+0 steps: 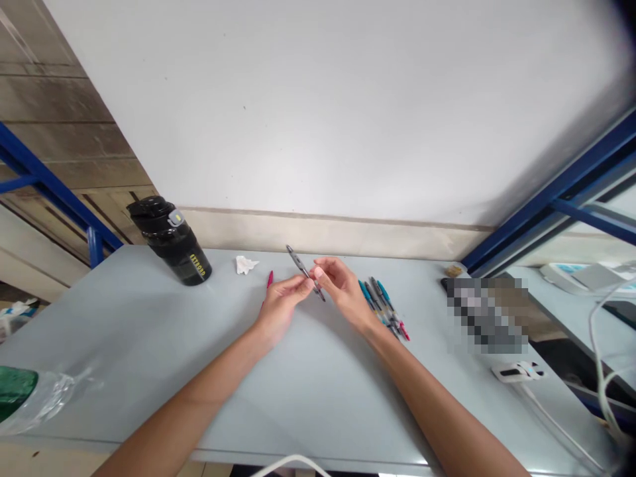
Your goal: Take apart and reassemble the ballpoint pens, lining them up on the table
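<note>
A dark grey pen (297, 259) slants between my two hands above the middle of the table. My left hand (279, 306) pinches it near its lower part, thumb and fingers together. My right hand (342, 289) closes its thumb and fingers on the same pen from the other side. Behind my left hand a pink pen (270, 279) shows partly, mostly hidden by the fingers. Just right of my right hand lies a group of several pens (381, 302) with teal, grey and pink parts, side by side on the table; my right wrist hides some of their lower ends.
On the grey table (218, 384) a black bottle (173, 242) stands at the back left, beside crumpled white paper (245, 265). A clear and green plastic item (34, 397) is at the left edge. A blurred object (487, 315), white power strip (519, 372) and cable lie right.
</note>
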A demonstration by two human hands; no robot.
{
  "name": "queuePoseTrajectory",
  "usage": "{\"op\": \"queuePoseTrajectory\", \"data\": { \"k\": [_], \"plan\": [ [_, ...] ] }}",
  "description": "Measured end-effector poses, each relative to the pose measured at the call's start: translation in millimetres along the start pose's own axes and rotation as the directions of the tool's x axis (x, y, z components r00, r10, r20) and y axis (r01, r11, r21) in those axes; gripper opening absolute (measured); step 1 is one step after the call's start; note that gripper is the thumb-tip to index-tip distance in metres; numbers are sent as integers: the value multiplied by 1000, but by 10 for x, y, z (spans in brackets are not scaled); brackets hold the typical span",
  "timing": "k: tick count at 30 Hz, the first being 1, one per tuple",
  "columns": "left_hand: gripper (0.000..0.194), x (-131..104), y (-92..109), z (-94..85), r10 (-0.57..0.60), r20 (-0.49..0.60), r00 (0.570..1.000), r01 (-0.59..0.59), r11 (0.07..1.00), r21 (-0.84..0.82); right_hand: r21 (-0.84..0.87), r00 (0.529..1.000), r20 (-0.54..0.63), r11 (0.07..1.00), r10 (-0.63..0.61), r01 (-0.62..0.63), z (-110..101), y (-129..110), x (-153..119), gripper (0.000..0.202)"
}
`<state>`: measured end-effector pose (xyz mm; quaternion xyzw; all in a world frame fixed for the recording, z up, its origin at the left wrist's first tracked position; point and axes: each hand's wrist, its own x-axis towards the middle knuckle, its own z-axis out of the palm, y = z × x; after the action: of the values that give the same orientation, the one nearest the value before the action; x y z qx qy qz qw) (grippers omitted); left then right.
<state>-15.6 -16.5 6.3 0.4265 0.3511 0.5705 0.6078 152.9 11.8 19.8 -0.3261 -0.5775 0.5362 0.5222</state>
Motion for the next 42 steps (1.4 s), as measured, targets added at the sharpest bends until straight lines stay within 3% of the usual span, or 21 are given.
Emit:
{"op": "queuePoseTrajectory", "data": {
  "k": [5, 11, 13, 16, 19, 22, 27, 31, 37, 42],
  "plan": [
    [32, 89, 110, -92, 5, -167, 986, -23, 994, -105, 42, 998, 36, 998, 48, -49, -1, 36, -7, 38],
    [29, 65, 44, -54, 3, -112, 994, -12, 997, -82, 311, 989, 44, 939, 139, -146, 69, -19, -50, 33],
    [28, 52, 14, -37, 5, -92, 996, -14, 995, -100, 349, 991, 48, 928, 126, -134, 103, -32, -59, 32],
    [28, 36, 9, -29, 11, -21, 1000, -12, 998, -54, 434, 993, -35, 897, 112, -86, 120, -42, -36, 27],
    [38, 30, 30, -48, -4, -12, 1000, 5, 997, 78, 575, 980, -123, 816, 157, -59, 42, -73, 33, 33],
    [34, 56, 44, -100, 38, -99, 994, -21, 985, 173, 728, 975, -118, 684, 190, -45, -129, -140, 100, 31],
    [25, 165, 60, -242, 123, -212, 969, -101, 989, 111, 857, 965, -45, 507, 257, -95, -418, -243, 121, 31],
    [25, 240, 101, -343, 146, -262, 954, -146, 989, 19, 904, 957, -54, 421, 287, -75, -514, -240, 108, 34],
    [31, 297, 191, -431, 164, -328, 930, -185, 982, -33, 879, 971, -49, 472, 234, -70, -506, -221, 83, 35],
    [30, 354, 166, -524, 233, -382, 894, -200, 972, 124, 744, 988, -97, 669, 122, -9, -316, -281, 93, 32]
  ]
}}
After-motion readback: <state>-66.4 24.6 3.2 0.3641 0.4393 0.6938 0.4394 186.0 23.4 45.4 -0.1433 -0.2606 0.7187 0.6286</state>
